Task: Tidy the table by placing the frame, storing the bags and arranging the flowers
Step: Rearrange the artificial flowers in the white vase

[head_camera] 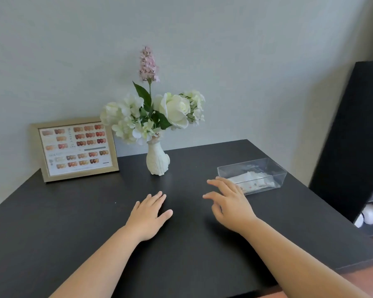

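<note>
Resting flat and empty with fingers together on the dark table (73, 233), the left hand (149, 216) lies beside the right hand (230, 203), which hovers with fingers spread, holding nothing, just short of the clear box (267, 166) containing the bags (254, 179). Farther back, the flowers (153, 112) stand in a slim white vase (157, 160); the frame (75, 149) leans at the wall. A careless reach could topple the top-heavy vase or slide the light box off the edge.
</note>
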The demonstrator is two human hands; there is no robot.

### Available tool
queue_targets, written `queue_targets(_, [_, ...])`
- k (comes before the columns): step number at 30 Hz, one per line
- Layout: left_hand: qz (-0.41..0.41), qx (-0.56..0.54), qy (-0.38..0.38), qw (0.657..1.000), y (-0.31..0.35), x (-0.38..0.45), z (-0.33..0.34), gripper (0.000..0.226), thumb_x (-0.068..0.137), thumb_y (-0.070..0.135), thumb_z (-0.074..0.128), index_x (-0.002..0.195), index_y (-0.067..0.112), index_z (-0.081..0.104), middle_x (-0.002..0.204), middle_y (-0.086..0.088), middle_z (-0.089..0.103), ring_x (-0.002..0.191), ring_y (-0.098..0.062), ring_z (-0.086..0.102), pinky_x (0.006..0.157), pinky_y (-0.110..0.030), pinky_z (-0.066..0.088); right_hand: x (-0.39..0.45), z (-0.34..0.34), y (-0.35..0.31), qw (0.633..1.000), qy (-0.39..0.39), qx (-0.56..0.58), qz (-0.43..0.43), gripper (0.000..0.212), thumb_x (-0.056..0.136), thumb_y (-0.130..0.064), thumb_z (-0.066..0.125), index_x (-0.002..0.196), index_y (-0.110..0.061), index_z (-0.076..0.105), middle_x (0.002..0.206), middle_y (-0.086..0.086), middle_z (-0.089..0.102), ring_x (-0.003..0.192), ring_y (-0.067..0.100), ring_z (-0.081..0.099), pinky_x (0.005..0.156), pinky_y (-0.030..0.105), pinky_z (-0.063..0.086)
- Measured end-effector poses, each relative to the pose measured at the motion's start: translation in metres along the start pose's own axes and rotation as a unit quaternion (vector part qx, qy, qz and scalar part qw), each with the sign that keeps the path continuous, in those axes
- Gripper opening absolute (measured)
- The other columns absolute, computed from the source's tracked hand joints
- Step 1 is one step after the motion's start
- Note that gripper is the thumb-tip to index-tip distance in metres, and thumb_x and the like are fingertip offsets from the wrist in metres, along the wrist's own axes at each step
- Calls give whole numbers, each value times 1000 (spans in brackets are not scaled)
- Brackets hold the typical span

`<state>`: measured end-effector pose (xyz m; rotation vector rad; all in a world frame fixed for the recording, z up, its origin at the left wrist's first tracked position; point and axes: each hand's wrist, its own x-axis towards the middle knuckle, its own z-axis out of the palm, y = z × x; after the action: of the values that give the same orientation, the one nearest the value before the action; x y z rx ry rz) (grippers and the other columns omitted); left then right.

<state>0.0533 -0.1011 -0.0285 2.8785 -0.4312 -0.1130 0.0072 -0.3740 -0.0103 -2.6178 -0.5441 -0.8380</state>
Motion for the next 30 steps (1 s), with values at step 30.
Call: queue_targets(30, [-48,21,-26,998,-132,63,-31,80,85,76,15,153,38,-2,160,19,-12,147,-12,-14,118,-48,-6,116,122,-26,950,-255,127,126,39,96,-35,49,135,-38,50,151,-15,33,142,7,17,117,35,11])
